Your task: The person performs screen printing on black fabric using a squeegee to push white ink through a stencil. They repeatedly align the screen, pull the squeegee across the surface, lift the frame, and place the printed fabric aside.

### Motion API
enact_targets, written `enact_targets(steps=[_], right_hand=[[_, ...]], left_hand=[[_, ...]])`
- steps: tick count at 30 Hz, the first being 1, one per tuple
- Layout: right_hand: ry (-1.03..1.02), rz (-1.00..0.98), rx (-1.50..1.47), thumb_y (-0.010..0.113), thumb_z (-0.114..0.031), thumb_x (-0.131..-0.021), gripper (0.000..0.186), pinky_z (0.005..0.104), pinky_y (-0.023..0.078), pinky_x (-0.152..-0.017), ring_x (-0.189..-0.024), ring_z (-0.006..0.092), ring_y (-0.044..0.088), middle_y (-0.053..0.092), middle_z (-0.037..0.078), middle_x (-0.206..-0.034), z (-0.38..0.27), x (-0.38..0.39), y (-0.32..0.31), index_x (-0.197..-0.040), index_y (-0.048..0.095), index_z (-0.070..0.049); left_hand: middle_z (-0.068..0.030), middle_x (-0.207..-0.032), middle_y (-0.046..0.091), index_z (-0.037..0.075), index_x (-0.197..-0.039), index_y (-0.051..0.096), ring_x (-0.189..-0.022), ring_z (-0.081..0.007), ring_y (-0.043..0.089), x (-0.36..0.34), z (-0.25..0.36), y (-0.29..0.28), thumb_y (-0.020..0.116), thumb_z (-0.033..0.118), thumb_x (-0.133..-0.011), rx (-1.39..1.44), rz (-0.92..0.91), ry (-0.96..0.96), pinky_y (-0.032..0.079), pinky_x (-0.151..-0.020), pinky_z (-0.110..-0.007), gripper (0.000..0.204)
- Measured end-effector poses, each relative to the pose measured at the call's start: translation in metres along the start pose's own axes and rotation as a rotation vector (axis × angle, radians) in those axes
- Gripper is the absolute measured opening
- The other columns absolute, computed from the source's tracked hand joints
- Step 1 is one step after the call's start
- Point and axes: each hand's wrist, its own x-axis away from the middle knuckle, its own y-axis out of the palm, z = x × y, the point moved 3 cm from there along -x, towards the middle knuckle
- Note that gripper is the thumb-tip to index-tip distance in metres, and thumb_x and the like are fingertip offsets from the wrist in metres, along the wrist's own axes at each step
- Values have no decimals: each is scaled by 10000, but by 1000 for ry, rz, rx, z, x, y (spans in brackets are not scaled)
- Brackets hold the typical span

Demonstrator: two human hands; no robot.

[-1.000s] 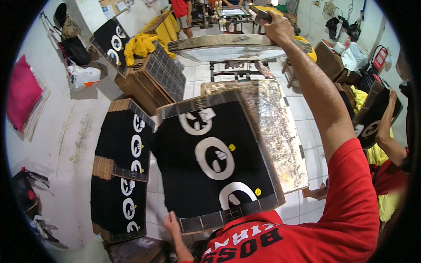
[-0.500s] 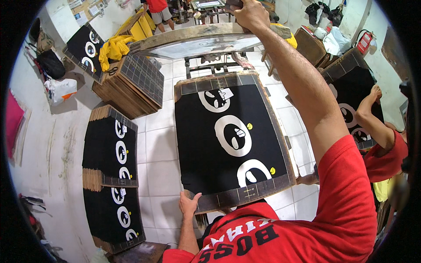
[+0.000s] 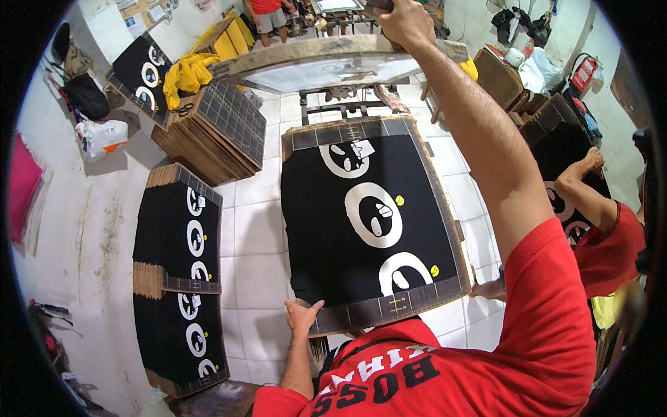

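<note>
A black fabric panel point(image 3: 316, 229) lies on a dark, grid-marked board point(image 3: 354, 316) in front of me. It bears white ring-shaped eye prints with small yellow marks. My left hand point(image 3: 303, 316) grips the board's near left corner. High up beyond the panel, my right hand point(image 3: 408, 26) is closed around a dark brown block point(image 3: 381, 5), most of it cut off by the picture's edge. Just below that hand, a printing screen point(image 3: 326, 75) in a thick wooden frame stands raised and tilted over the far end of the board.
To the left, printed black panels point(image 3: 163, 236) lie on stacked boards. Behind them stands a taller board stack point(image 3: 226, 125) with scissors point(image 3: 182, 110) and yellow cloth point(image 3: 186, 76). A co-worker's arm point(image 3: 590, 191) handles another printed panel at right. Another person point(image 3: 267, 17) stands at the back.
My hands keep their holds, and the panel before me lies as before. The view has shifted slightly. At right, the co-worker's panel has slid nearer to that person.
</note>
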Motion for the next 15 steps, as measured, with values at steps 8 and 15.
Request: enact_targets(steps=[8, 15], right_hand=[[-67, 64, 7, 666, -154, -919, 255, 479, 570, -869, -983, 313, 734, 744, 120, -1086, 19, 82, 5, -1170, 688, -122], [-51, 74, -301, 684, -7, -863, 289, 417, 582, -775, -934, 326, 735, 736, 141, -1064, 67, 290, 27, -1138, 686, -94]], left_hand=[[-247, -1254, 576, -39, -1307, 514, -1215, -424, 547, -5, 53, -26, 835, 572, -755, -246, 128, 197, 415, -1037, -577, 884], [-142, -1518, 450, 66, -1552, 356, -1421, -332, 423, -68, 209, -80, 603, 673, -942, 1694, -326, 252, 325, -1173, -518, 895]])
